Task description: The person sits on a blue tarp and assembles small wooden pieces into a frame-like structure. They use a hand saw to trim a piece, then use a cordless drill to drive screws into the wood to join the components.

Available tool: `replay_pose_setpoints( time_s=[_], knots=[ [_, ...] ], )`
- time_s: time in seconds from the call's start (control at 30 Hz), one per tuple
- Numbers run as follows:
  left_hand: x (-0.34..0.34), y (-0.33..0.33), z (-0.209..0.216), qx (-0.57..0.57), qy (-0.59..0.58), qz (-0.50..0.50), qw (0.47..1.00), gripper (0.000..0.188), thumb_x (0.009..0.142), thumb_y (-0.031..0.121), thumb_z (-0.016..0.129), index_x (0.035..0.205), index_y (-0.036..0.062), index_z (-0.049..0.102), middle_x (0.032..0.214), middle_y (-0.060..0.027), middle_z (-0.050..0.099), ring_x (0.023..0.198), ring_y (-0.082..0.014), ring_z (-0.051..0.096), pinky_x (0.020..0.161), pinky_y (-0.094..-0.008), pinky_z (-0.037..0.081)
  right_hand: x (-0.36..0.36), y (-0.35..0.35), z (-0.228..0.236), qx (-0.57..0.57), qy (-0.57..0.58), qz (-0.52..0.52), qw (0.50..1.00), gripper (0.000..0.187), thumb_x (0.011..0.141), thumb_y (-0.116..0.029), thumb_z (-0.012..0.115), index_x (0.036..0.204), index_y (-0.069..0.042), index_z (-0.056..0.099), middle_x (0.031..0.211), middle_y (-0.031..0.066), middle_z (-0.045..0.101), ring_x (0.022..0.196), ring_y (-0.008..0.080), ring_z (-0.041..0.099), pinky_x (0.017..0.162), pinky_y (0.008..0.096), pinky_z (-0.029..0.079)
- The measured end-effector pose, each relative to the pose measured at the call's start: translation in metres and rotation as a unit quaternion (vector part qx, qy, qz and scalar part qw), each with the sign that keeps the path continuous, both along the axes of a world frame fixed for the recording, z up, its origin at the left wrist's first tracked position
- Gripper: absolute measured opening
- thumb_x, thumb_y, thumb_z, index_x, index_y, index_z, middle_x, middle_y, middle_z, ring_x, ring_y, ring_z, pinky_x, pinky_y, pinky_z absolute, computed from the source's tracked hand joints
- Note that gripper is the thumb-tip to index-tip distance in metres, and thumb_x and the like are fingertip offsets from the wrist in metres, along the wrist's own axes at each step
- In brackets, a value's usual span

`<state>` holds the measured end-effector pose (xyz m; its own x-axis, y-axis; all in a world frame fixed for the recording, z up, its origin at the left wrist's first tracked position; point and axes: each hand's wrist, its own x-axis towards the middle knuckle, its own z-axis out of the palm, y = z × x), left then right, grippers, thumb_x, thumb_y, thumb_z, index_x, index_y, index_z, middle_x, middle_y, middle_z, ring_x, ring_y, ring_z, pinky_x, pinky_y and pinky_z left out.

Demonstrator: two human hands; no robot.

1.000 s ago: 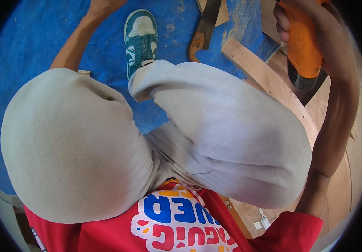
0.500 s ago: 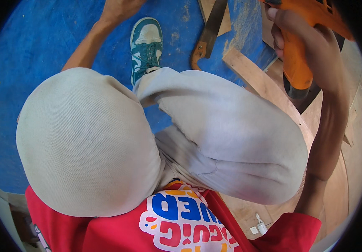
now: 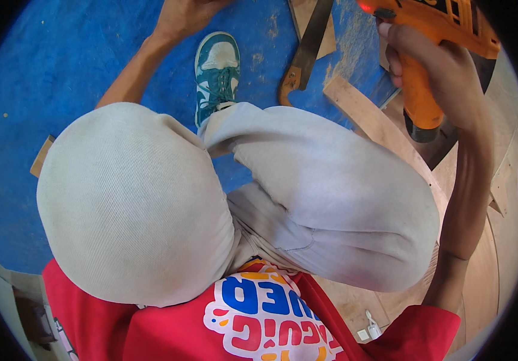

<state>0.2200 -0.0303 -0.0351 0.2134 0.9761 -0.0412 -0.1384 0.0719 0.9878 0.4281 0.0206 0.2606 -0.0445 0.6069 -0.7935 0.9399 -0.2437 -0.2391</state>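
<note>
My right hand [image 3: 436,69] is wrapped round the grip of an orange cordless drill [image 3: 424,102] at the upper right. A small red light glows at the drill's upper left, and its front end runs past the upper edge of the view. My left hand [image 3: 190,15] is at the top, left of the drill and above my green and white shoe. Its fingers are cut off by the upper edge, so what they hold or touch is hidden.
A handsaw [image 3: 307,57] lies over a wood piece on the blue tarp [image 3: 78,60], with sawdust beside it. Wooden boards [image 3: 385,126] lie under and beyond my right knee. A small wood piece [image 3: 42,156] shows by my left knee. A small white bottle [image 3: 373,325] is at the lower right.
The view has shifted slightly. My left hand appears a little farther right. More of the drill's top shows, with a red light on it. A wood piece has come into sight by my left knee.
</note>
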Motion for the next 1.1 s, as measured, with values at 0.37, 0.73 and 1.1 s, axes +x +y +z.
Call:
replay_pose_setpoints(
  time_s=[0.37, 0.73, 1.1],
  knots=[
    [0.003, 0.002, -0.005, 0.058, -0.068, 0.014, 0.996, 0.026, 0.091, 0.0, 0.077, 0.117, 0.0029, 0.075, 0.112, -0.0031, 0.077, 0.102, -0.0103, 0.069, 0.09, -0.03, 0.056, -0.002, -0.004, -0.005, 0.01, 0.022, -0.028, 0.999, 0.021, 0.094, -0.027, 0.071, 0.097, -0.006, 0.071, 0.07, 0.0023, 0.062, 0.06, 0.0113, 0.061, 0.061, 0.0282, 0.052],
    [0.0, 0.002, -0.003, -0.042, -0.02, 0.049, 0.998, 0.022, 0.086, 0.007, 0.085, 0.107, 0.0015, 0.077, 0.095, -0.0019, 0.079, 0.083, -0.008, 0.068, 0.076, -0.0281, 0.057, -0.014, -0.007, -0.006, 0.105, -0.025, 0.063, 0.992, 0.022, 0.094, -0.026, 0.073, 0.104, -0.006, 0.071, 0.073, 0.0035, 0.063, 0.061, 0.0119, 0.061, 0.06, 0.0277, 0.052],
    [0.002, -0.004, -0.023, 0.121, 0.104, 0.032, 0.987, 0.033, 0.086, 0.021, 0.085, 0.117, 0.0108, 0.076, 0.11, -0.0073, 0.079, 0.096, -0.0164, 0.076, 0.085, -0.0296, 0.062, -0.009, -0.019, -0.003, 0.064, 0.017, -0.016, 0.998, 0.026, 0.09, -0.015, 0.071, 0.113, -0.005, 0.07, 0.085, 0.001, 0.069, 0.072, 0.0095, 0.063, 0.065, 0.0289, 0.054]
  ],
)
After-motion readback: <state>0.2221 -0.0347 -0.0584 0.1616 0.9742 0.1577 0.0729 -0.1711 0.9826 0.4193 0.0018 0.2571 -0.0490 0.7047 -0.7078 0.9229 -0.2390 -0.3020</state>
